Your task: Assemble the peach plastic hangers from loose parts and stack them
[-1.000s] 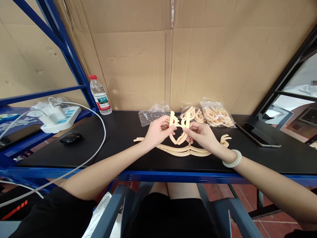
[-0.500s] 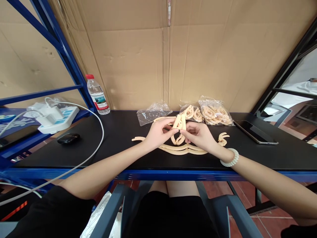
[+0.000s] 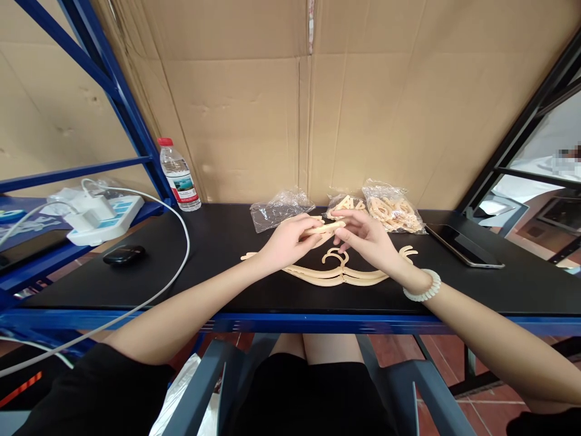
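Note:
My left hand is closed round a cream plastic piece held above the black tabletop. Right beside its far end is my right hand, fingers bent and partly apart; whether they touch the piece is unclear. Below both hands lie cream curved hanger-like arms, with a hooked part at their middle. Their left tip shows past my left wrist. More cream curved pieces rest right of my right hand.
Clear bags of cream parts and a crumpled clear bag lie at the back. A tablet is on the right. On the left are a bottle, a black mouse, a power strip and a white cable.
The held piece has turned from upright to nearly level. My right hand has its fingers spread more and has shifted slightly right, uncovering the hook below.

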Demonstrator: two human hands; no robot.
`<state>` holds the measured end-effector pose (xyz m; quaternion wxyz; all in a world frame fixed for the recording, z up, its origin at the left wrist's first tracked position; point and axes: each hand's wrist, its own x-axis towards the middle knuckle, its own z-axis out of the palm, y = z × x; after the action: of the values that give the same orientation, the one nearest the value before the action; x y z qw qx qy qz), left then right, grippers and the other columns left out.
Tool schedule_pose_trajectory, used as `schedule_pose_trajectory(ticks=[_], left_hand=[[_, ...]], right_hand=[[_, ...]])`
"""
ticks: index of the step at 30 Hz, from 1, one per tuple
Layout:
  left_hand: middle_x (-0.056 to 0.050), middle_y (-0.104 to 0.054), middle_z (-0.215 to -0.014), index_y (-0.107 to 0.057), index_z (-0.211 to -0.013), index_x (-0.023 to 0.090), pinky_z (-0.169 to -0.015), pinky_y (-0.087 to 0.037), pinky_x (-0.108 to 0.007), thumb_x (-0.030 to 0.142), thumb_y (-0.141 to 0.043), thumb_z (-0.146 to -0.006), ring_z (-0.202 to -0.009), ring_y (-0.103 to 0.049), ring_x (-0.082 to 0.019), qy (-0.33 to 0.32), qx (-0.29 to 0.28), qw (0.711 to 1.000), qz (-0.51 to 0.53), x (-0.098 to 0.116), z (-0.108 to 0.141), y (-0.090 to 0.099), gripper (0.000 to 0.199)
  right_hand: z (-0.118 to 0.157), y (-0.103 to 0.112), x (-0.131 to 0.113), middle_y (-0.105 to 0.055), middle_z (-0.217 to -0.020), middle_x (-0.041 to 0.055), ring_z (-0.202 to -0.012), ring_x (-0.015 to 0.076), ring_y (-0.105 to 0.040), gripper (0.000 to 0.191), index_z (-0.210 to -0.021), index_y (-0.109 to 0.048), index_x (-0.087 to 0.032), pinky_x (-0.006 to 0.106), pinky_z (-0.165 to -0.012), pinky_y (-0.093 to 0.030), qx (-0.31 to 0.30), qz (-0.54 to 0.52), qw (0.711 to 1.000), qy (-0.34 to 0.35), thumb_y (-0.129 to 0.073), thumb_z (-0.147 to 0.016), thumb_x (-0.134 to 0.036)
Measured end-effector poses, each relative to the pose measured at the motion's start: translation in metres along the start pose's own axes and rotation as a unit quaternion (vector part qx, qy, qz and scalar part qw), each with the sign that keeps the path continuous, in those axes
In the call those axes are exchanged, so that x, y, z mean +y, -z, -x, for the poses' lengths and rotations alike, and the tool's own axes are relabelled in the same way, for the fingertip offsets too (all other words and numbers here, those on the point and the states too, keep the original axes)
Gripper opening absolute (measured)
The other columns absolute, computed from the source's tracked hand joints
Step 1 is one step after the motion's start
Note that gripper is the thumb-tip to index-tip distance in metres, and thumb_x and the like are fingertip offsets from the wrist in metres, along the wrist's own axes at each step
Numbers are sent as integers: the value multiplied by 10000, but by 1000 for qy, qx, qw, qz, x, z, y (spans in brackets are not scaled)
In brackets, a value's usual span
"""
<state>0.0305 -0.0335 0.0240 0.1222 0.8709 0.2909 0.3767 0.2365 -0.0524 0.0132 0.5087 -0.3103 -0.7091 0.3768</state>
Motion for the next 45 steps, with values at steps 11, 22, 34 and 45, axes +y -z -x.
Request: schedule_pose_trajectory(ticks=[11,22,34,45], left_hand=[[-12,-640,-768,-675,-902,160,-642,-412,-281,309,-597,-794,-696,-577,-167,125,-118,985,9,-33,-35,16,200],[-90,-591,-1244,-560,-1205,203,-769,-506,-321,400,-813,-596,-822,-630,-170,158,-146,976,-14,-77,-21,37,688],[-18,-727,-881,-727,-1025,193,-622,-427,-238,365,-706,-709,-703,-628,-162,73,-272,951,-127,-78,-17,39,361],[-41,-611,-1000,-705,-916,216,-770,-425,-278,339,-696,-769,-980,-595,-228,18,-223,955,-194,-71,-7,40,192]], right_hand=[[-42,10,8,-713,-717,56,-667,139,-707,146,-824,-732,-114,224,-645,-630,12,17,990,-136,-782,-772,-241],[-68,18,30,-722,-785,92,-758,161,-740,59,-827,-637,-97,265,-799,-636,19,-93,933,-346,-665,-865,-62],[-63,3,47,-650,-636,34,-576,113,-669,125,-754,-642,-101,231,-640,-642,-24,-16,934,-357,-761,-784,-78],[-66,13,58,-727,-770,38,-588,113,-618,164,-838,-757,-145,163,-417,-504,-122,138,963,-197,-802,-681,-150]])
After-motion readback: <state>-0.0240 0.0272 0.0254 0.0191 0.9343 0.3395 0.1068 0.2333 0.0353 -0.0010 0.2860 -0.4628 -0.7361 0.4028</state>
